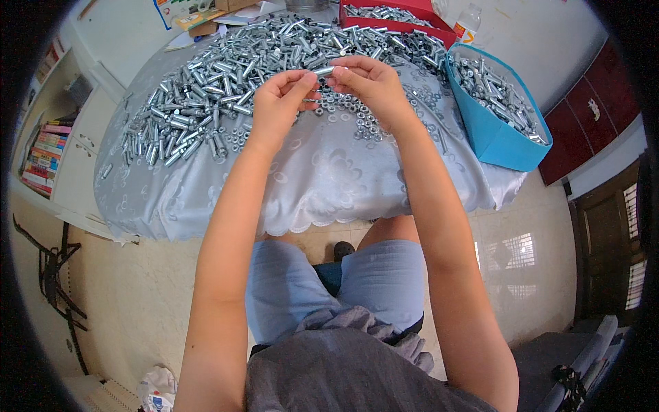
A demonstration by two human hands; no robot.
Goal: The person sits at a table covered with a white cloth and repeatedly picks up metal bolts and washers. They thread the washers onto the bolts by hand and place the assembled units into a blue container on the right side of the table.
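Over the near side of the pile, a short silver expansion bolt [322, 71] is held level between both hands. My left hand [280, 103] pinches its left end between thumb and fingers. At the other end, the thumb and fingertips of my right hand [374, 86] close on it. The fingers cover parts of the bolt, so its ends are hard to make out. Behind the hands spreads a big heap of silver expansion bolts and sleeves [226, 75]. Loose nuts and washers [367, 123] lie just below my right hand.
A silvery patterned cloth [309, 178] covers the table. To the right stands a blue bin [504, 137] of assembled bolts. A red box [439, 27] with more metal parts sits at the back, beside a clear bottle [468, 20]. Papers [182, 40] lie back left.
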